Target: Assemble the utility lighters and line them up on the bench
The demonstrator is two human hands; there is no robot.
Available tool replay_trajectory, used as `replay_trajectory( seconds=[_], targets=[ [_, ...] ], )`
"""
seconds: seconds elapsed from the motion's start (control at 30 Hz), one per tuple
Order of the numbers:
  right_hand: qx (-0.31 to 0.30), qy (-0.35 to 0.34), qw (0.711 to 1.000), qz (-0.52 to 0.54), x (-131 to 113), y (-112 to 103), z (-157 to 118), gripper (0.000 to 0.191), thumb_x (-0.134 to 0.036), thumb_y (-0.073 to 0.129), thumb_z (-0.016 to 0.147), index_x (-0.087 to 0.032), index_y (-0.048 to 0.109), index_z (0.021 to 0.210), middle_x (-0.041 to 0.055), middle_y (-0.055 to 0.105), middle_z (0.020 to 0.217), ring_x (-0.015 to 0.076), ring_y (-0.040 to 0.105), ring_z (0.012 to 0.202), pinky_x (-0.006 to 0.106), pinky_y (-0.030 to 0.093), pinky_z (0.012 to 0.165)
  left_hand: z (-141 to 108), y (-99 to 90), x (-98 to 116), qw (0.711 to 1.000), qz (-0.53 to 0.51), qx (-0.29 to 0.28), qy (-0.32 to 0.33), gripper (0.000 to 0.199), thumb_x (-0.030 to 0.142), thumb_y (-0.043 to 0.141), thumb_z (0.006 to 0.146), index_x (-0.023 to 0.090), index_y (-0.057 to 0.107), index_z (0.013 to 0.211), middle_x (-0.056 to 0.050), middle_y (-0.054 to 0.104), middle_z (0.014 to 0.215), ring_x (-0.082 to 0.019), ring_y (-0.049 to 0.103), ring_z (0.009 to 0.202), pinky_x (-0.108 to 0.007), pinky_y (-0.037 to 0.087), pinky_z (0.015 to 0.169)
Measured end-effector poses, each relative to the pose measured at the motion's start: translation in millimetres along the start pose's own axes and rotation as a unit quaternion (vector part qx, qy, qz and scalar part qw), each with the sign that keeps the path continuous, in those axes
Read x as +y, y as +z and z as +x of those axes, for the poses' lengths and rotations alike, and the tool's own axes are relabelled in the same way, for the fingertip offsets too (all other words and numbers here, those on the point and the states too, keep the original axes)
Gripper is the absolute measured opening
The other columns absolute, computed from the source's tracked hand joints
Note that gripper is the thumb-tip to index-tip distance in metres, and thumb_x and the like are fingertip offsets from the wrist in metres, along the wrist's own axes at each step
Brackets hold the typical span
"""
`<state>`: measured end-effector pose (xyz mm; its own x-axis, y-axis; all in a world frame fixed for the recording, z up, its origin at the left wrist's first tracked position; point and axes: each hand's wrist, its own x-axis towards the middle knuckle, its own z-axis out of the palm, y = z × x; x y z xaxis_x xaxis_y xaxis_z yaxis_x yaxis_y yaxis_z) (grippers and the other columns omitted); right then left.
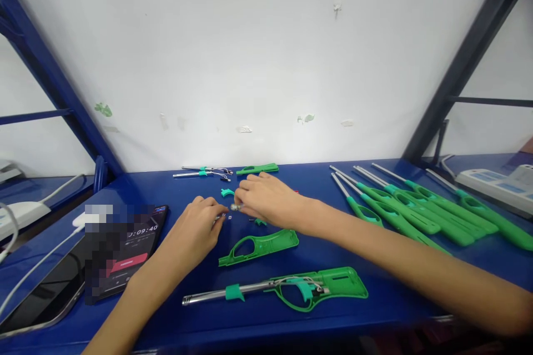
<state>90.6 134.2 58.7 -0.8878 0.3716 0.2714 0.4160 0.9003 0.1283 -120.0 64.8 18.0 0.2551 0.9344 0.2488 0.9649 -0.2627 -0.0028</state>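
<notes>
Between the two hands sits a small shiny part (235, 207), probably light, stiff and slippery, best pinched by its sides. It protrudes from the narrowly pinched fingers of the right hand (260, 195). Just beside it, the left hand (199, 223) has its fingers nearly together; whether they grip anything, I cannot tell. Nearer the person, a green handle half (275, 242) lies on the blue tabletop (325, 253).

Looking forward and down from head height, set over the near edge of a blue table (137, 188), close behind the left hand (202, 221) and right hand (262, 195), facing a white wall (266, 55) beyond.
</notes>
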Motion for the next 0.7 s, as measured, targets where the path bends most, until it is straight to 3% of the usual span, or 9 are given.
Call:
replay_trajectory(
  seconds=[0.13,0.33,0.53,0.7],
  targets=[
    [0.057,0.044,0.996,0.056,7,-36,-19,0.016,-0.029,0.068,0.106,-0.017,0.071,0.116,0.0058,0.082,0.105,0.0198,0.071,0.087,0.034,0.047,0.075,5,1.2,3,0.999,0.03,-0.025,0.018,0.025,0.016,0.061,0.103,0.016,0.083,0.116,-0.014,0.078,0.109,-0.036,0.067,0.102,-0.047,0.052,0.09],
    [0.13,0.124,0.976,0.123,-10,-74,-83,0.013,-0.036,0.066,0.106,-0.025,0.07,0.11,0.0003,0.081,0.098,0.0193,0.073,0.086,0.033,0.049,0.077,14,3.6,6,0.996,0.064,-0.034,0.05,0.027,0.008,0.055,0.103,0.016,0.08,0.097,-0.014,0.077,0.099,-0.033,0.069,0.094,-0.042,0.048,0.082],
    [0.197,0.213,0.949,0.125,-28,-69,-146,0.011,-0.041,0.065,0.105,-0.031,0.07,0.107,-0.0013,0.079,0.101,0.021,0.072,0.089,0.033,0.051,0.076,15,2.2,12,0.998,0.048,-0.012,0.046,0.028,0.0,0.052,0.097,0.014,0.075,0.089,-0.016,0.076,0.095,-0.036,0.07,0.096,-0.042,0.047,0.081],
    [0.197,0.266,0.932,0.145,-29,-47,-166,0.01,-0.039,0.065,0.103,-0.031,0.07,0.107,-0.0031,0.077,0.088,0.0194,0.073,0.079,0.031,0.053,0.07,19,-19.3,27,0.998,-0.047,0.034,0.009,0.018,0.009,0.055,0.098,0.017,0.067,0.087,-0.011,0.075,0.085,-0.029,0.07,0.077,-0.037,0.045,0.067]
  ],
)
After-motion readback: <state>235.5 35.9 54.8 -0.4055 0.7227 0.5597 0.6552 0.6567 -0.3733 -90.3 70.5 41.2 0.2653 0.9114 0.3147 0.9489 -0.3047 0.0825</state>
